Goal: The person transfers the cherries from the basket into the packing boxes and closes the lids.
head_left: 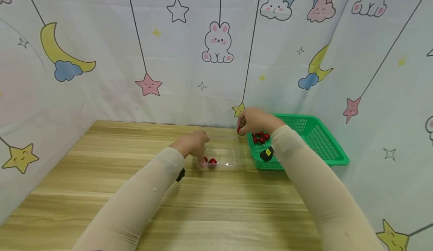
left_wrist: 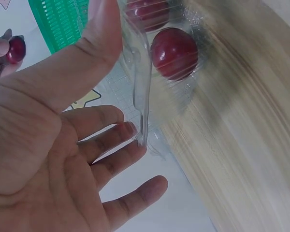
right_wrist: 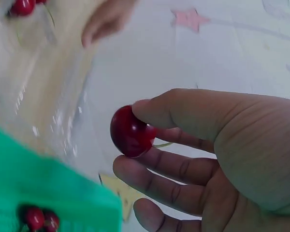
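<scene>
My right hand [head_left: 256, 120] pinches a dark red cherry [right_wrist: 129, 131] between thumb and fingers, above the left rim of the green basket [head_left: 333, 147]. A thin green stem shows beside the cherry in the right wrist view. My left hand [head_left: 192, 144] spans the left end of a clear plastic container [head_left: 230, 157], thumb at the near side and fingers at the far side. Fingertips [left_wrist: 137, 147] meet its rim in the left wrist view, and the little finger stands free. Two cherries [left_wrist: 175, 53] lie inside the container at its left end, one partly hidden by the thumb.
Several cherries [head_left: 261, 140] lie in the left part of the basket, close to the container's right side. The container's clear lid [head_left: 221, 132] lies folded back toward the wall. A printed cloth [head_left: 184, 104] hangs behind the wooden table [head_left: 209, 206].
</scene>
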`<state>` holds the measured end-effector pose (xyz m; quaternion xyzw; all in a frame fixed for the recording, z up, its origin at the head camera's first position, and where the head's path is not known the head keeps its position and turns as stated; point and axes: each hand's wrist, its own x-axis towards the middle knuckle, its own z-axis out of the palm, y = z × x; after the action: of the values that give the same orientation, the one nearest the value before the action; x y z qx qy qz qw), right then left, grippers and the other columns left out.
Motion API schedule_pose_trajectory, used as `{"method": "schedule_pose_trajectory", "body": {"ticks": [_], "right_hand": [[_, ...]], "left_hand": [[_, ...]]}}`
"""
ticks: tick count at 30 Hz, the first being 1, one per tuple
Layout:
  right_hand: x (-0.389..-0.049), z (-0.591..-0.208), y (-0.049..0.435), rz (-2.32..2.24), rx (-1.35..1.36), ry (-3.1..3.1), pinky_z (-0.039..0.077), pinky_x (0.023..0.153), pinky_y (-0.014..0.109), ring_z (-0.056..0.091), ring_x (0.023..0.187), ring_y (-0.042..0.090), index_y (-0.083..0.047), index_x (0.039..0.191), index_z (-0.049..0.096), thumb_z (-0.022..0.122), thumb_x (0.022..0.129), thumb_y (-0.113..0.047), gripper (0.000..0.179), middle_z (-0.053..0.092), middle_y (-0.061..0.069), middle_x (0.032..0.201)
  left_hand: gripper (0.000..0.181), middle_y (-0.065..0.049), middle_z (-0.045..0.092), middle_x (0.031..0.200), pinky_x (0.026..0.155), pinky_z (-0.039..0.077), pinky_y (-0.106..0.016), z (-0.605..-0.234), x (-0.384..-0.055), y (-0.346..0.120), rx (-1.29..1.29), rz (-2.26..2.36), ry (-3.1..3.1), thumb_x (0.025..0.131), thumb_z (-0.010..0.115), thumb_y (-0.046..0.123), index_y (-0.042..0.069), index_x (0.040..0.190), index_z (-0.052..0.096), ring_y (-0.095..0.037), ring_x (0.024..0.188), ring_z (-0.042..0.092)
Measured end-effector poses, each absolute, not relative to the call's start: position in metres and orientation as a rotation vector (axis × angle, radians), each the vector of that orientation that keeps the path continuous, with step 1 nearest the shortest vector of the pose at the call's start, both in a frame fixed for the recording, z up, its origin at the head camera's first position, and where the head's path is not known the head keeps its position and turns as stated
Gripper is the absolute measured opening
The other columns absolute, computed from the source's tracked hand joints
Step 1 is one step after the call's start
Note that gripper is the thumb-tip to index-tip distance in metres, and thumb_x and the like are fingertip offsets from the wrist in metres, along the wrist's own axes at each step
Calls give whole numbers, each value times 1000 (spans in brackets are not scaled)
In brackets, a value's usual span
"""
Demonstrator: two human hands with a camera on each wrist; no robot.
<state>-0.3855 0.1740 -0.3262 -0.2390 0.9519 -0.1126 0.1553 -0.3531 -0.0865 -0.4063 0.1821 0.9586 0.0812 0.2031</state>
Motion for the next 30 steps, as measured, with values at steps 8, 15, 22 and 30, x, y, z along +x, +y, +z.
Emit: {"method": "schedule_pose_trajectory", "body": {"ticks": [8,15,22,30], "right_hand": [[-373,-365,134,-272,-832,2615,68,99,41,79,111,21,-12,115,85,83,106,-19,12,84,5,118],[-373,-398,114,-185,-900,2557,67,96,40,76,100,17,-13,112,87,86,102,-18,11,84,2,110],[-374,-413,106,-200,-946,2524,67,82,34,73,84,12,-12,104,88,87,101,-18,7,84,0,99],[-374,-424,103,-298,-994,2463,59,71,26,66,73,7,-12,96,88,83,99,-7,8,82,-2,88]], "left_hand": [[108,-16,42,180,128,51,-56,-405,-353,-88,482,259,2668,83,106,28,9,173,49,-40,164,48],[113,-16,45,178,127,53,-55,-403,-355,-88,495,245,2665,80,107,36,9,173,49,-38,161,51],[112,-17,43,180,129,51,-56,-403,-354,-88,528,205,2676,80,106,38,9,173,50,-40,164,48],[111,-16,45,178,126,54,-55,-404,-354,-89,526,216,2679,81,106,38,9,172,51,-38,160,53]]}}
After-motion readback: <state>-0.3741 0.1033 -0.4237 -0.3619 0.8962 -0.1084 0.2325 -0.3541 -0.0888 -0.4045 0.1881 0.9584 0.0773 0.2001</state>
